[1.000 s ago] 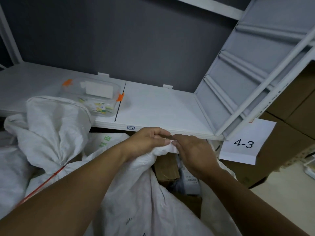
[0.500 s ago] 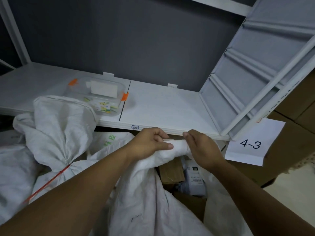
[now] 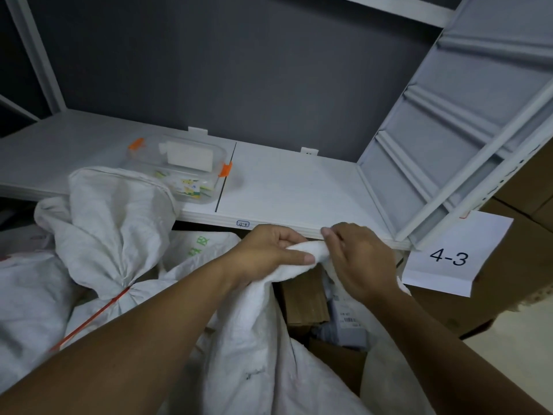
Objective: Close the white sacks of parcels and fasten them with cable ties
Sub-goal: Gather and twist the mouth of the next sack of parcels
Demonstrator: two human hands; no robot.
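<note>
An open white woven sack stands in front of me with cardboard parcels showing in its mouth. My left hand grips a bunched roll of the sack's rim just under the shelf edge. My right hand pinches the same rim right beside it, fingers curled over the fabric. To the left stands another white sack, its neck tied with a red cable tie whose tail runs down to the left.
A white shelf runs across just above the hands, carrying a clear plastic box with orange clips. A paper label "4-3" hangs at the right from a white metal frame. Brown cartons stand at the far right.
Both hands have gathered more of the sack's rim into a roll; the right hand has shifted a little to the right along it. The view has moved slightly.
</note>
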